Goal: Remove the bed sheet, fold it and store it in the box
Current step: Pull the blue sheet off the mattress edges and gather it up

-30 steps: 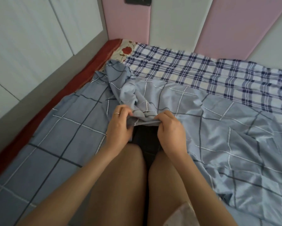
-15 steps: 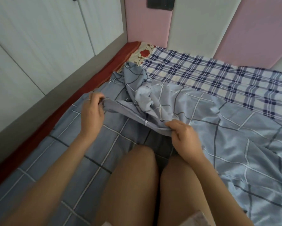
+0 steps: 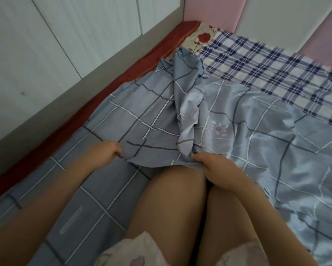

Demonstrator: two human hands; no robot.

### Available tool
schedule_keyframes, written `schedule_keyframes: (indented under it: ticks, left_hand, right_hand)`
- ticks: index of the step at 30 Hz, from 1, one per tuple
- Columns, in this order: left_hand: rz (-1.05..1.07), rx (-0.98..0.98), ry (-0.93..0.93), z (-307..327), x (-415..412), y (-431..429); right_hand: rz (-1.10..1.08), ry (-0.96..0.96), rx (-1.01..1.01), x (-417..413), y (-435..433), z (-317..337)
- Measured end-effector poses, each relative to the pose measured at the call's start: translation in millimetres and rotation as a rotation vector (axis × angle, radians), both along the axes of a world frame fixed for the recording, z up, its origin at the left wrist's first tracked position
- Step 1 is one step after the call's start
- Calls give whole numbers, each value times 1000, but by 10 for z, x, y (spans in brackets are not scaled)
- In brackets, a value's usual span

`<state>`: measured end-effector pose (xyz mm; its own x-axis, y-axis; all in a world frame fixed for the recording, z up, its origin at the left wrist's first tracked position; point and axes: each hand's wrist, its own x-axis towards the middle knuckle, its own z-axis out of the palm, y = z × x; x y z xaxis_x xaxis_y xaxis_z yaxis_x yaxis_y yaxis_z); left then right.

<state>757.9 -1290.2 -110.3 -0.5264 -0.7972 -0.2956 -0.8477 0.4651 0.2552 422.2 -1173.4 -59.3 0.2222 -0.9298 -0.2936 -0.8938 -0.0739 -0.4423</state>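
A grey-blue bed sheet (image 3: pixel 153 120) with a wide check of dark and white lines lies loose and bunched over the bed in front of my knees. My left hand (image 3: pixel 107 150) grips its near edge at the left. Just above my right knee, my right hand (image 3: pixel 217 169) pinches the same edge, and the edge hangs stretched between both hands. A crumpled ridge of the sheet (image 3: pixel 190 112) runs away from my right hand toward the far corner. No box is in view.
A blue-and-white plaid sheet (image 3: pixel 266 73) covers the far part of the bed, with a floral mattress corner (image 3: pixel 203 38) and a red edge (image 3: pixel 80 116) showing. White cupboard doors (image 3: pixel 46 45) stand close at the left; a pink and white padded headboard (image 3: pixel 266 14) behind.
My left hand has come down and back toward me with the sheet edge, spreading it flatter on the bed. The right hand kept its hold near my knee.
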Motion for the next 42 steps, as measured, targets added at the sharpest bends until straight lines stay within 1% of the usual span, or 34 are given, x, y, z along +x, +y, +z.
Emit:
schedule_keyframes:
  ticks: [1,2,4,5,6,7,8,9,10,12,14,15,17,19,22,23,24,25,26,27,28,29,31,33,34,35,36,38,39,40,41,42]
  left_hand:
    - [26,71,-123,54,-41,-7]
    - [51,143,-287,127,-93,-33]
    - [37,226,-576,298,-260,-81]
    - [18,206,-624,368,-380,-107]
    - [-19,139,-561,400,-532,-139]
    - [-76,35,-393,405,-714,-151]
    - [-143,-72,-168,420,-922,-134]
    - [-242,-156,6,424,-1135,-110]
    - [-355,-198,56,411,-1353,-85]
    - [-533,-238,-52,270,-1683,-89]
    - [-585,-292,-166,68,-1871,-187]
    - [-599,-346,-158,16,-1916,-252]
    - [-555,-441,-87,26,-1935,-417]
    - [-479,-552,-17,188,-1897,-554]
    - [-358,-757,135,534,-1683,-585]
    - [-312,-786,169,604,-1562,-555]
    - [-260,-772,197,623,-1430,-507]
    - [-192,-711,200,626,-1292,-446]
    - [-123,-596,154,595,-1167,-403]
    - [-70,-472,76,535,-1061,-384]
    - [-50,-392,11,481,-963,-367]
    - [-51,-373,12,457,-888,-330]
    - [-111,-436,63,476,-827,-279]
    - [-293,-515,77,527,-795,-327]
    - [-352,-521,97,599,-789,-352]
    - [-348,-544,148,708,-796,-365]
    - [-289,-574,250,831,-842,-363]
    - [-100,-652,533,1047,-1017,-224]
    - [-15,-678,613,1065,-1128,-113]
    - [28,-610,558,1019,-1227,22]
    - [-1,-431,357,880,-1277,146]
    - [-87,-163,60,728,-1278,264]
  right_hand:
    - [-11,-9,4,2,-1,-14]
    - [-20,-21,2,6,-11,-24]
    - [-19,-32,-5,13,-32,-34]
    - [-17,-37,-13,20,-38,-37]
    - [-21,-43,-22,29,-41,-42]
    - [-32,-49,-28,32,-32,-43]
    - [-37,-54,-32,37,-18,-48]
    - [-36,-55,-44,41,-3,-59]
    - [-27,-55,-55,44,12,-67]
    - [4,-56,-60,53,39,-76]
    - [19,-50,-69,42,72,-82]
    - [14,-41,-72,27,90,-80]
    - [-13,-40,-76,-20,112,-71]
    - [-62,-69,-107,-50,116,-46]
    - [-227,-139,-220,-35,132,-1]
    - [-300,-162,-279,-36,143,9]
    - [-363,-187,-328,-42,157,26]
    - [-404,-213,-369,-47,162,58]
    - [-418,-221,-388,-48,155,85]
    - [-398,-192,-382,-36,152,112]
    - [-343,-131,-384,-7,147,132]
    - [-265,-62,-404,22,135,119]
    - [-188,25,-459,65,104,92]
    - [-256,44,-472,35,78,135]
    - [-321,42,-450,-4,65,163]
    - [-375,29,-431,-54,54,185]
    - [-417,9,-442,-97,47,213]
    - [-480,-34,-485,-142,35,290]
    - [-496,-46,-486,-149,31,308]
    - [-491,-48,-461,-164,26,311]
    - [-461,-47,-413,-181,35,289]
    - [-411,-55,-349,-193,56,275]
